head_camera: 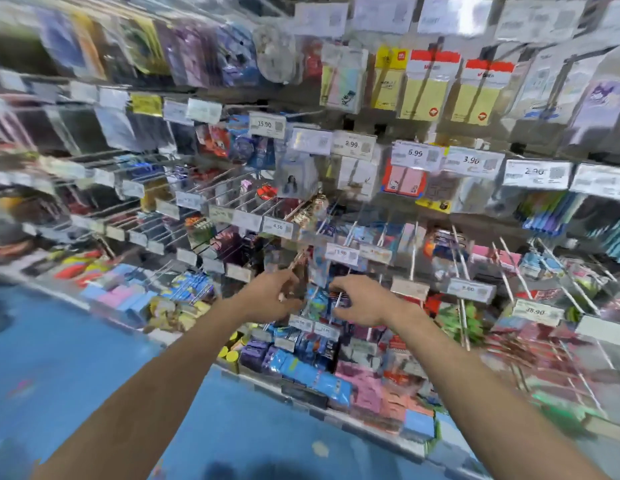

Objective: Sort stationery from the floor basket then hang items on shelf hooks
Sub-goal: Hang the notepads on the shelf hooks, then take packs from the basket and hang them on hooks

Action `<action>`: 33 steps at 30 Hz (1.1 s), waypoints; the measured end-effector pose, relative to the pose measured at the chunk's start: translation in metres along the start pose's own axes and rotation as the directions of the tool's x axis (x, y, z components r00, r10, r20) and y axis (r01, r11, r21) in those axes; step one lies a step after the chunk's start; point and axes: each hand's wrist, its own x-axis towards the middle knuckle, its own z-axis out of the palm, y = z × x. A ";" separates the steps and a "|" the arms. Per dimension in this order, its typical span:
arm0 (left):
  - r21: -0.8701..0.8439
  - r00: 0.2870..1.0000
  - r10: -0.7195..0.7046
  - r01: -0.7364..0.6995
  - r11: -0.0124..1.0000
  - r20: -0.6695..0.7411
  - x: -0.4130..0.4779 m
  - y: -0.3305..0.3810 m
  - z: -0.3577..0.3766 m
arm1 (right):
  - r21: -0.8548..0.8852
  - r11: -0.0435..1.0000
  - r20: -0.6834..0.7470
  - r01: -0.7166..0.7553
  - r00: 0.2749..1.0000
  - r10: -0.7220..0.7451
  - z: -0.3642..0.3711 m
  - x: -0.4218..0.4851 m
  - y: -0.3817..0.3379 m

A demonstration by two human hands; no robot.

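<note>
The view is motion-blurred. Both arms reach toward the hooks in the middle of the stationery shelf. My left hand (274, 294) pinches a small brownish packet (297, 271) held up against the hook rods. My right hand (362, 301) is just to its right, fingers and thumb curled around the edge of a blue packet (319, 301) hanging on a hook between the two hands. White price tags (313, 325) sit on the hook ends just below the hands. The floor basket is out of view.
Rows of metal hooks (457, 251) with hanging packets and price labels fill the wall ahead. Sticky-note packs (423, 95) hang higher up. Stacked blue and pink packs (364, 386) line the bottom shelf edge. Blue floor (94, 358) lies at the lower left.
</note>
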 end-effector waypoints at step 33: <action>-0.707 -0.342 -0.934 0.686 -0.174 -0.103 -0.919 -0.072 0.166 | 0.202 -0.081 0.541 0.976 -0.181 -0.821 0.324 -0.249 -0.833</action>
